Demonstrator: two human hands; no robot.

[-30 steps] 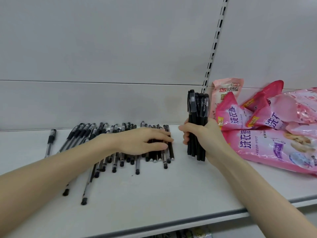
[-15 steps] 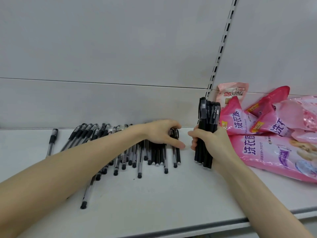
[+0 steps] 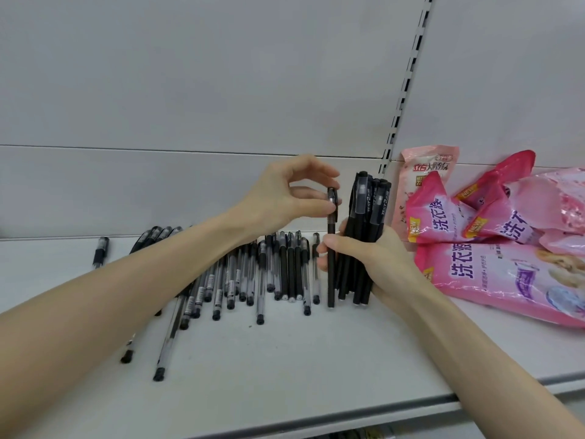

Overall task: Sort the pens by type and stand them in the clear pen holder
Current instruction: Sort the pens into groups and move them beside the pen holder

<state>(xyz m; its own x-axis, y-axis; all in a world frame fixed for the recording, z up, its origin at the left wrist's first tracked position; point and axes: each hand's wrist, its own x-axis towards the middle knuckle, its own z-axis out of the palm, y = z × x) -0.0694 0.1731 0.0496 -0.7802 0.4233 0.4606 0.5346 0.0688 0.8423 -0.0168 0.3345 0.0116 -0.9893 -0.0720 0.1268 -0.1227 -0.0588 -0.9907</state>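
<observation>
My right hand (image 3: 373,264) grips a bundle of black pens (image 3: 364,236) upright, their lower ends resting on the white shelf (image 3: 285,375). My left hand (image 3: 291,194) pinches the cap end of one more black pen (image 3: 331,264), held upright against the left side of the bundle. A row of several pens (image 3: 253,277), some with clear barrels and some black, lies on the shelf to the left, partly hidden under my left forearm. One pen (image 3: 100,251) lies apart at the far left. No clear pen holder is in view.
Pink detergent bags (image 3: 493,248) are piled on the shelf at the right, close to my right hand. The grey back panel (image 3: 190,90) rises behind the pens, with a slotted upright (image 3: 402,99). The shelf's front edge (image 3: 316,419) runs along the bottom.
My left hand has lifted off the lying row with one black pen and brought it upright beside the bundle. The right hand still holds the bundle in place.
</observation>
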